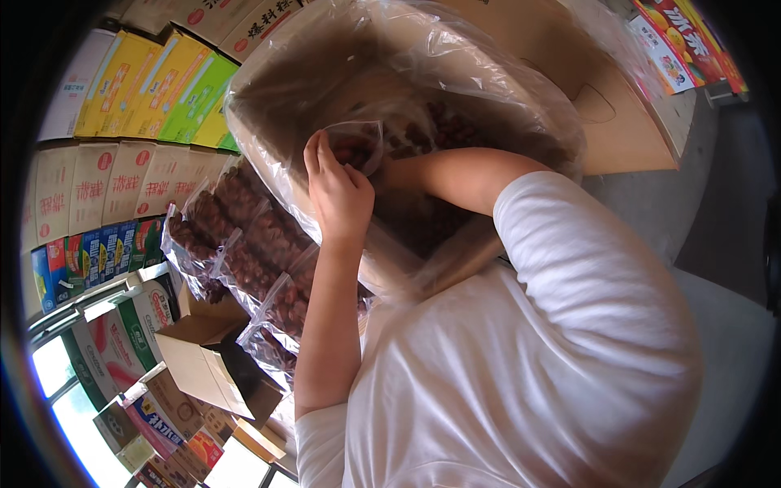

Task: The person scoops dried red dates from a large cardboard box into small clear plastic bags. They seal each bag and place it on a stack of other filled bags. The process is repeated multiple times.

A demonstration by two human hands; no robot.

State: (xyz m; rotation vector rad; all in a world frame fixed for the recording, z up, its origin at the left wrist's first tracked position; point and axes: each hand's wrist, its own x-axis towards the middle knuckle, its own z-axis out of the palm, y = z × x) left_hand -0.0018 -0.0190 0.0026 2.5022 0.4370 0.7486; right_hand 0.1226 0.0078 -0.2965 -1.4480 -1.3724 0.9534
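A large carton (390,274) lined with a clear plastic liner (488,73) stands before me, with dark red dried fruits, apparently jujubes (448,128), lying inside. Over its left part, my left hand (338,189) grips the edge of a clear plastic bag (373,131). Some of the reddish-brown fruits (351,149) show in that bag. My right arm reaches down into the carton. Close to the bag's mouth, my right hand (387,180) is mostly hidden in shadow and behind the bag, so its fingers cannot be made out.
Filled clear bags of dark red fruits (250,244) lie in rows left of the carton. Stacked cartons (125,177) and colourful boxes (140,85) line the left side. An open cardboard box (207,360) sits at lower left. Flat cardboard (622,128) lies at right.
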